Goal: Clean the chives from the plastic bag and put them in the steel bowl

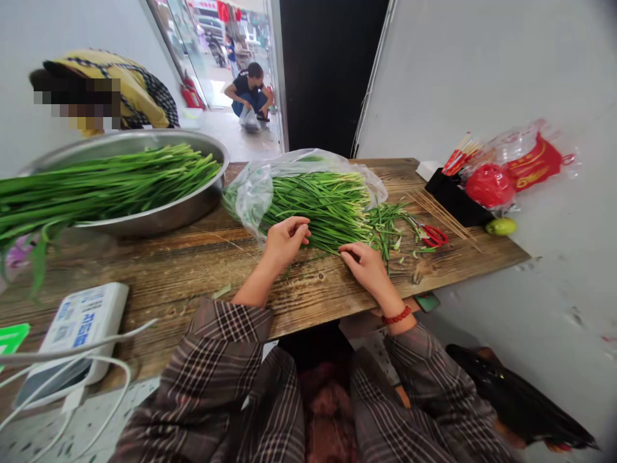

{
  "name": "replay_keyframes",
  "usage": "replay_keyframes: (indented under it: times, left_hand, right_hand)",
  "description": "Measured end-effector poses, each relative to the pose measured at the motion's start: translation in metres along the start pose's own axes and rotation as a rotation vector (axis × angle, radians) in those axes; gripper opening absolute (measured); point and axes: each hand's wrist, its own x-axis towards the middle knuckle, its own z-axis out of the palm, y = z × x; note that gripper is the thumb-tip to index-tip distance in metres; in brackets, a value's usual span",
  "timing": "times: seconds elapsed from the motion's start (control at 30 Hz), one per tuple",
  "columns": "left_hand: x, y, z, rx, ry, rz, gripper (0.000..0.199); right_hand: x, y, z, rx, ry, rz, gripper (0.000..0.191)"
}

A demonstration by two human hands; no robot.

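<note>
A pile of long green stalks (318, 202) lies partly inside a clear plastic bag (255, 193) on the wooden table. My left hand (285, 241) is at the near side of the pile, its fingers curled together; what they hold, if anything, is hidden. My right hand (364, 263) touches the near edge of the pile by the pale stalk ends, thumb and fingertips close together. Trimmed bits (385, 225) are scattered to the right, beside red-handled scissors (434, 236). A large metal bowl (212, 193) at the left holds more long green stalks (144, 180).
Thin sticks (446, 218), a black box (453, 196), red packages (525, 173) and a yellow-green fruit (501, 226) are at the table's right end. A white device (91, 321) with cables sits at the near left. Two people are beyond the table.
</note>
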Motion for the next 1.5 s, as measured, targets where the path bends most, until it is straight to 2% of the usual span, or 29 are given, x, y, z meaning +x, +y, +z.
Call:
replay_keyframes:
  times: [0.13, 0.23, 0.33, 0.43, 0.53, 0.63, 0.7, 0.8, 0.9, 1.0, 1.07, 1.2, 1.37, 1.5]
  left_hand:
    - [-0.002, -0.001, 0.002, 0.05, -0.032, 0.014, 0.027]
    - [-0.003, -0.002, 0.005, 0.143, -0.034, 0.095, 0.026]
    - [-0.005, -0.002, 0.006, 0.315, -0.014, 0.3, 0.022]
    - [-0.008, 0.001, 0.007, 0.435, -0.056, 0.5, 0.02]
    - [-0.011, 0.007, 0.007, 0.528, -0.119, 0.61, 0.02]
    - [-0.014, 0.01, 0.007, 0.625, -0.214, 0.658, 0.023]
    - [-0.015, 0.01, 0.009, 0.673, -0.282, 0.635, 0.021]
    - [-0.016, 0.008, 0.012, 0.628, -0.353, 0.479, 0.023]
    - [-0.016, 0.007, 0.014, 0.518, -0.352, 0.299, 0.026]
    - [-0.016, 0.008, 0.017, 0.452, -0.36, 0.222, 0.027]
    - [-0.017, 0.008, 0.02, 0.401, -0.391, 0.198, 0.025]
    - [-0.021, 0.006, 0.027, 0.346, -0.448, 0.174, 0.02]
    - [-0.025, 0.005, 0.031, 0.373, -0.463, 0.19, 0.016]
    - [-0.027, 0.008, 0.032, 0.481, -0.459, 0.251, 0.017]
  right_hand:
    - [-0.001, -0.007, 0.008, -0.251, -0.024, -0.005, 0.023]
    - [-0.001, -0.008, 0.011, -0.298, -0.025, -0.017, 0.021]
    - [-0.002, -0.005, 0.01, -0.165, -0.011, -0.046, 0.021]
    - [-0.003, -0.002, 0.008, 0.053, 0.066, -0.037, 0.02]
    - [-0.005, -0.002, 0.006, 0.26, 0.135, 0.055, 0.022]
    - [-0.006, -0.003, 0.005, 0.424, 0.173, 0.144, 0.025]
    - [-0.006, -0.002, 0.005, 0.494, 0.183, 0.18, 0.027]
    - [-0.004, 0.002, 0.005, 0.547, 0.235, 0.228, 0.029]
    - [-0.003, 0.005, 0.005, 0.602, 0.347, 0.277, 0.031]
    - [-0.001, 0.003, 0.005, 0.691, 0.324, 0.294, 0.028]
    - [0.0, -0.001, 0.006, 0.756, 0.256, 0.294, 0.026]
    - [0.001, -0.007, 0.007, 0.82, 0.198, 0.25, 0.043]
    - [0.0, -0.007, 0.007, 0.713, 0.202, 0.171, 0.044]
    - [-0.002, -0.005, 0.008, 0.611, 0.218, 0.091, 0.045]
